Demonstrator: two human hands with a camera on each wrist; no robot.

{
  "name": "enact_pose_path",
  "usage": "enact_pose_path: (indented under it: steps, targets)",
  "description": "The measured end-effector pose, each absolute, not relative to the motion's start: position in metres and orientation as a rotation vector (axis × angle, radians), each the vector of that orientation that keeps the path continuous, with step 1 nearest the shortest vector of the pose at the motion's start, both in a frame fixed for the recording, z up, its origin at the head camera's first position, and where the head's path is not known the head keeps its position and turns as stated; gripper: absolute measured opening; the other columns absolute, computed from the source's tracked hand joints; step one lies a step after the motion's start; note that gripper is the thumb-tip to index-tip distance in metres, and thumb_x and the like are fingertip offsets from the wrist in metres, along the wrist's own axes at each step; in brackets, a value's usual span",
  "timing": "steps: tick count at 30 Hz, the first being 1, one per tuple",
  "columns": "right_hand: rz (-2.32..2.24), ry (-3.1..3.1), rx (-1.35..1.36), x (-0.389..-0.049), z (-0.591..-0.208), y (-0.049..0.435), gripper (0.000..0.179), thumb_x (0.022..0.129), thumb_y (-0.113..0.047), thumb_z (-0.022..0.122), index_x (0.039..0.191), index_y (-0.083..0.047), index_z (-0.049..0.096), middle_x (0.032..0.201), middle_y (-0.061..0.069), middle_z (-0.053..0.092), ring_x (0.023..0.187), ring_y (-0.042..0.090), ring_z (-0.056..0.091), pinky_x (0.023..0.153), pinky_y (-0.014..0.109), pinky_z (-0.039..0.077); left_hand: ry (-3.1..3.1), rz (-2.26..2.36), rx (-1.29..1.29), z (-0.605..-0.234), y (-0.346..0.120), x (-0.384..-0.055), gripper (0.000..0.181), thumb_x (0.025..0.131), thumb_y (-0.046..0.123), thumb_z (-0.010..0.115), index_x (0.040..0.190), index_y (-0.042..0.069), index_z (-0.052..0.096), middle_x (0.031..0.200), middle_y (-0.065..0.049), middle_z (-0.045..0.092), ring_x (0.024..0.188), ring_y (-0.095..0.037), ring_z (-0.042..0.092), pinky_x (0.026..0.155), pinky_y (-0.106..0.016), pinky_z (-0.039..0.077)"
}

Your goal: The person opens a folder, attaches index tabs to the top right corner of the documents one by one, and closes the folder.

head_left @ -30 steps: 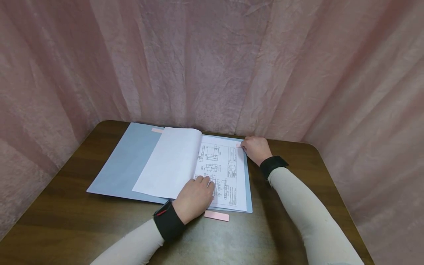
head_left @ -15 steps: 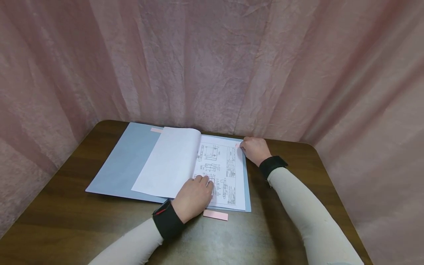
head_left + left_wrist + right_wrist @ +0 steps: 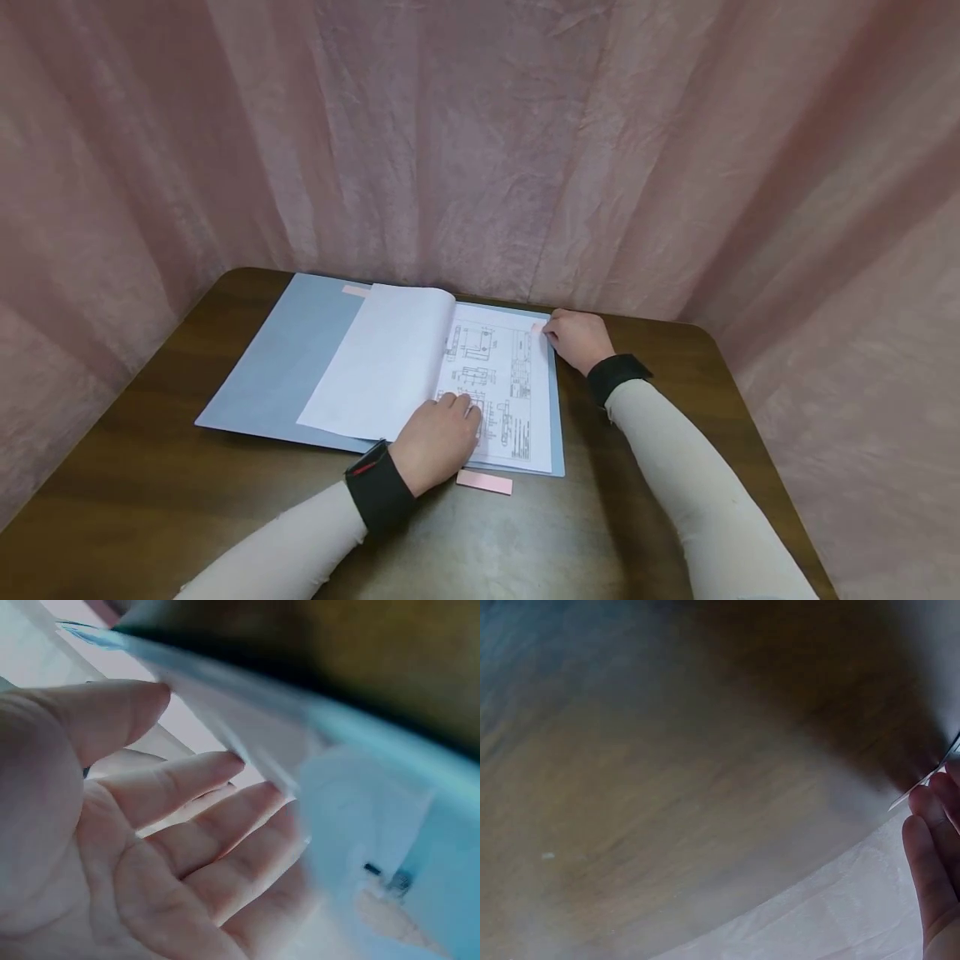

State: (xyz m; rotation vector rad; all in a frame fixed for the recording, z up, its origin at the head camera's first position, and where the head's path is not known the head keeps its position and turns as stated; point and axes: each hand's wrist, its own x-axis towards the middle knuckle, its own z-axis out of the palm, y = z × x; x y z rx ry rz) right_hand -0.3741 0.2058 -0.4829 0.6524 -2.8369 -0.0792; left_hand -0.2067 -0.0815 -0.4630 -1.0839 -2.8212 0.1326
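Note:
A blue folder point(image 3: 300, 358) lies spread on the table, with its turned white page point(image 3: 390, 367) to the left. On the right is a sheet with a technical drawing point(image 3: 525, 400). My left hand point(image 3: 438, 442) rests over the lower part of that sheet, fingers relaxed; the left wrist view shows its fingers point(image 3: 217, 817) loosely bent, thumb apart. At the sheet's top right corner my right hand point(image 3: 581, 340) pinches the end of a pink sticky note point(image 3: 537, 327). Only fingertips point(image 3: 919, 802) of that hand, at a thin edge, show in the right wrist view.
A pink sticky note pad point(image 3: 484, 482) lies on the brown table point(image 3: 570, 550) just below the folder. Another pink sticky note point(image 3: 356, 291) sticks out from the turned page's top left. A pink curtain point(image 3: 480, 150) hangs behind the table.
Both hands stay nearly in place, the right one at the sheet's corner and the left one on the drawing. The view shifts slightly.

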Motion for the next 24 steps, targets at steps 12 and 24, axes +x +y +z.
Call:
enact_pose_path:
  steps: [12, 24]
  targets:
    - [0.014, -2.873, 0.596, -0.368, -0.485, 0.202, 0.014, 0.102, -0.015, 0.083, 0.113, -0.01, 0.088, 0.096, 0.006, 0.077, 0.083, 0.022, 0.07, 0.08, 0.039, 0.062, -2.762, 0.218, -1.234, -0.428, -0.06, -0.235, 0.042, 0.104, 0.039, 0.078, 0.131, 0.007, 0.077, 0.121, -0.009, 0.077, 0.104, -0.024, 0.073, 0.092, -0.039, 0.06]
    - [0.033, -2.915, 0.618, -0.37, -0.494, 0.198, 0.018, 0.102, -0.017, 0.082, 0.119, -0.014, 0.087, 0.098, 0.002, 0.075, 0.083, 0.019, 0.067, 0.08, 0.038, 0.06, -2.851, 0.225, -1.223, -0.45, -0.033, -0.289, 0.064, 0.11, 0.047, 0.068, 0.156, 0.004, 0.058, 0.155, -0.012, 0.062, 0.147, -0.031, 0.055, 0.121, -0.047, 0.043]
